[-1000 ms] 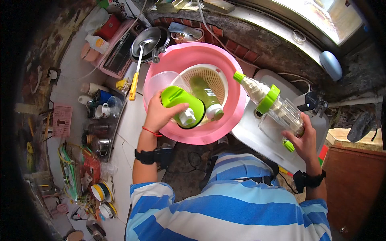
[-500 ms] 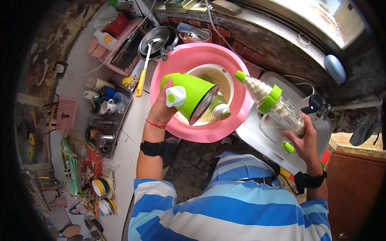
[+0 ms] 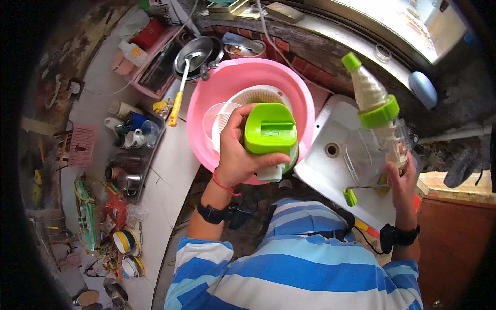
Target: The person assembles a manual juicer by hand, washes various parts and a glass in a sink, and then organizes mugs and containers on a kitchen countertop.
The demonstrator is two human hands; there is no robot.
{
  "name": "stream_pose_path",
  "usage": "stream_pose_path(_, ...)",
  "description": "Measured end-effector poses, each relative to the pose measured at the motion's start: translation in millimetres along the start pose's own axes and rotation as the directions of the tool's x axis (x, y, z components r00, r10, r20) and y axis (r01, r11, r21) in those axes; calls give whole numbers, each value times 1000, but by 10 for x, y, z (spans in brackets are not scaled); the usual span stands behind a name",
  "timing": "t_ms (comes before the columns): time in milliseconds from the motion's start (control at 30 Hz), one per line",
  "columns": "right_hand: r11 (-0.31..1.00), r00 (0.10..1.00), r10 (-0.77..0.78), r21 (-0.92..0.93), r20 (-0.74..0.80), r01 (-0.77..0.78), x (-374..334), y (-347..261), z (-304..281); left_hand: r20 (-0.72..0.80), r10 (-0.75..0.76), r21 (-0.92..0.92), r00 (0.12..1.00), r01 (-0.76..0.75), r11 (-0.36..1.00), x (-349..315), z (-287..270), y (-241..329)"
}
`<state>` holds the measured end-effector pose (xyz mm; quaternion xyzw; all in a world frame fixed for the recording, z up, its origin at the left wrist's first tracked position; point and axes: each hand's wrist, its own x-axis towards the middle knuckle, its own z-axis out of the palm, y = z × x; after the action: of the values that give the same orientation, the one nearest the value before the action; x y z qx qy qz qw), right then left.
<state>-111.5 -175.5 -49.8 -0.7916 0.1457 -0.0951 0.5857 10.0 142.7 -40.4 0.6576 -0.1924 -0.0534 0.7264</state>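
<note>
My left hand [image 3: 243, 151] is closed round a bright green plastic base [image 3: 269, 126], holding it above the pink basin with a white knob low on its side. Over the sink, my right hand [image 3: 402, 181] grips the lower end of a hand-crank juicer body [image 3: 385, 135]. That body is clear plastic with a white spiral auger, a green ring and a green tip pointing away from me. Its crank ends in a green knob [image 3: 350, 197] near my right hand. A clear hopper-like part shows beside the body. The two pieces are apart.
Under my left hand stands a pink basin [image 3: 305, 111] holding a white strainer basket [image 3: 238, 97] and a clear cup-like piece [image 3: 211, 121]. A white sink [image 3: 316, 168] lies at right. A pan [image 3: 199, 51] with a yellow-handled spatula [image 3: 176, 106] and a tray of cups [image 3: 163, 132] are left.
My left hand has moved right and turned the green base, so another face shows. My right hand has lifted the juicer body up and to the right, uncovering the sink drain.
</note>
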Motion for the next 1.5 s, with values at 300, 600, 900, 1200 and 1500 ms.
stream_pose_path(300,952,997,-78,299,12,71,62,-501,-251,160,70,217,985,-104,971,121,618,-22)
stream_pose_path(600,948,928,-319,87,195,307,133,-871,-148,272,122,231,954,-188,955,197,951,23)
stream_pose_path(900,951,909,-309,114,281,288,199,-978,2,271,48,86,961,-74,994,201,890,-133)
stream_pose_path(1200,920,969,127,340,214,-196,365,-606,47,429,-289,-28,856,332,943,493,699,-254)
stream_pose_path(1500,827,952,292,476,88,-298,424,-330,-85,379,-311,-140,872,386,912,504,521,-179)
